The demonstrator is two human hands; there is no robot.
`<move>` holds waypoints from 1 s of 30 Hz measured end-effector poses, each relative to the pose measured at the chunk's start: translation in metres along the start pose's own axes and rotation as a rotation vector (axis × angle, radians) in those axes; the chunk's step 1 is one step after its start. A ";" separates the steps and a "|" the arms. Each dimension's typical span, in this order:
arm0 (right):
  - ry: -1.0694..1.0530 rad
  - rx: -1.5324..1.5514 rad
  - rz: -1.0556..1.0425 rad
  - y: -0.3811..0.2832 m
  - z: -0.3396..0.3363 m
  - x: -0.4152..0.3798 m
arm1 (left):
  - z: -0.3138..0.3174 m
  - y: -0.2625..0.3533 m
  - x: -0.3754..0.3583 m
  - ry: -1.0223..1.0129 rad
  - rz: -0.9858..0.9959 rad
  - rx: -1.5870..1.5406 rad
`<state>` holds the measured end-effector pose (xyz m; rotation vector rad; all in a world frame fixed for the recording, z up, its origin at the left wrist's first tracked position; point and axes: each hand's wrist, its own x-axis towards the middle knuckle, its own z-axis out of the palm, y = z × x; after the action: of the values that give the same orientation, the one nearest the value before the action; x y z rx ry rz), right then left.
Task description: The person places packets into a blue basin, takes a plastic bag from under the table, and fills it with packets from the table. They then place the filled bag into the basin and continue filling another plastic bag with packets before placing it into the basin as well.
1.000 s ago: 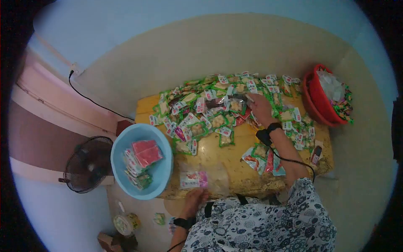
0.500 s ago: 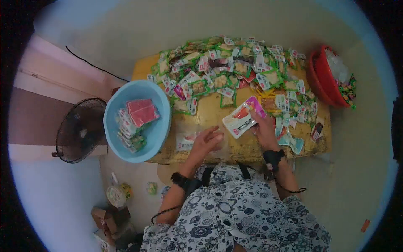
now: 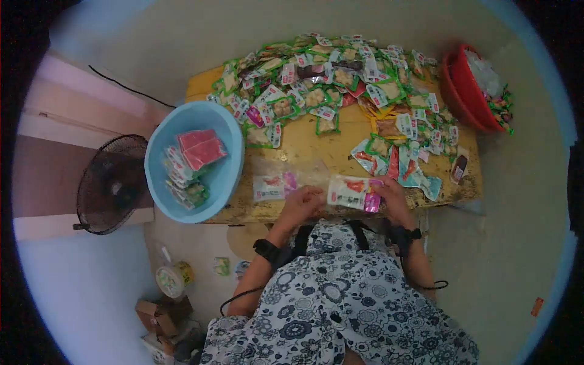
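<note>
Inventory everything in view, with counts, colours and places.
Table: one, yellow, centre
Sealed food packets: many, mostly green-edged, heaped on table
Flat packet: one, white-pink, table front
Clear bag: one, colourless, table front
Basin: one, light blue, left, holding packets
Basins: two, red, right
Fan: one, black, left
Cable: one, black, upper left
Tub: one, whitish-yellow, floor
Held packet: one, white-pink, right hand
Wristbands: two, black, wrists
Hands: left, right

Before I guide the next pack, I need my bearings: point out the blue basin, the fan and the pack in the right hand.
blue basin (image 3: 233,168): head view, inner wall, right side
fan (image 3: 104,188): head view, wire cage
pack (image 3: 347,193): head view, printed front
</note>
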<state>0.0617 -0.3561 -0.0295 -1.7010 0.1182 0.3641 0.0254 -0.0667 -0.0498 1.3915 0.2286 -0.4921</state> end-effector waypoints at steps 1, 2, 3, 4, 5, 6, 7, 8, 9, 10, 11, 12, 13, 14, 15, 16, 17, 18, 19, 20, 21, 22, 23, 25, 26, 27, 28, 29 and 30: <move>0.073 0.047 -0.013 0.007 -0.004 -0.003 | -0.005 -0.005 0.002 0.033 0.040 0.032; 0.146 0.096 -0.031 0.015 -0.007 -0.004 | -0.014 -0.014 0.007 0.067 0.086 0.067; 0.163 0.140 -0.013 0.019 -0.010 -0.004 | -0.019 -0.013 0.009 0.103 0.121 0.099; 0.181 0.185 0.006 0.022 -0.012 -0.003 | -0.020 -0.013 0.012 0.152 0.151 0.245; 0.200 0.232 0.024 0.026 -0.013 -0.002 | -0.022 -0.012 0.015 0.200 0.180 0.394; 0.227 0.270 0.019 0.029 -0.008 0.001 | -0.025 -0.009 0.018 0.242 0.207 0.544; 0.247 0.309 0.011 0.031 -0.003 0.004 | -0.023 -0.006 0.020 0.239 0.199 0.611; 0.267 0.348 0.003 0.033 0.001 0.007 | -0.016 -0.003 0.023 0.237 0.189 0.677; 0.229 0.299 -0.012 0.045 0.003 0.014 | -0.008 0.000 0.023 0.238 0.184 0.747; 0.192 0.248 -0.020 0.054 0.006 0.022 | 0.000 0.010 0.020 0.246 0.169 0.779; 0.155 0.197 -0.029 0.063 0.008 0.028 | 0.009 0.021 0.016 0.254 0.154 0.811; 0.106 0.199 -0.004 0.059 0.014 0.028 | 0.015 0.027 0.014 0.261 0.138 0.843; 0.055 0.201 0.023 0.050 0.023 0.025 | 0.018 0.028 0.015 0.268 0.140 0.879; 0.008 0.202 0.050 0.044 0.029 0.023 | 0.021 0.029 0.017 0.272 0.144 0.914; -0.005 0.207 0.039 0.047 0.030 0.025 | 0.021 0.029 0.019 0.275 0.147 0.947; -0.020 0.212 0.029 0.051 0.030 0.028 | 0.021 0.025 0.020 0.265 0.172 0.923; -0.033 0.216 0.019 0.055 0.031 0.029 | 0.019 0.017 0.023 0.253 0.197 0.897; -0.040 0.229 0.058 0.048 0.033 0.026 | 0.017 0.009 0.025 0.240 0.221 0.871; -0.045 0.244 0.096 0.035 0.037 0.022 | 0.016 0.004 0.028 0.232 0.242 0.856; -0.048 0.260 0.133 0.027 0.041 0.021 | 0.015 -0.001 0.030 0.223 0.264 0.842; -0.057 0.294 0.147 0.026 0.043 0.023 | 0.016 0.002 0.029 0.215 0.286 0.828; -0.065 0.327 0.161 0.026 0.044 0.025 | 0.018 0.005 0.027 0.222 0.318 0.801; -0.076 0.360 0.178 0.025 0.045 0.028 | 0.020 0.007 0.025 0.230 0.348 0.773; -0.143 0.385 0.173 0.018 0.050 0.033 | 0.023 0.015 0.018 0.254 0.400 0.722; -0.176 0.399 0.170 0.013 0.053 0.037 | 0.024 0.019 0.017 0.268 0.421 0.699; -0.183 0.388 0.184 0.009 0.057 0.040 | 0.025 0.021 0.016 0.282 0.443 0.676; -0.189 0.377 0.197 0.005 0.062 0.042 | 0.026 0.022 0.016 0.270 0.453 0.657; -0.197 0.365 0.211 0.002 0.067 0.046 | 0.026 0.023 0.016 0.258 0.463 0.638; -0.229 0.343 0.198 0.001 0.070 0.052 | 0.027 0.025 0.015 0.249 0.469 0.620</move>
<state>0.0981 -0.2813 -0.0542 -1.3026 0.1713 0.6454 0.0462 -0.0938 -0.0290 2.0437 -0.0660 0.0168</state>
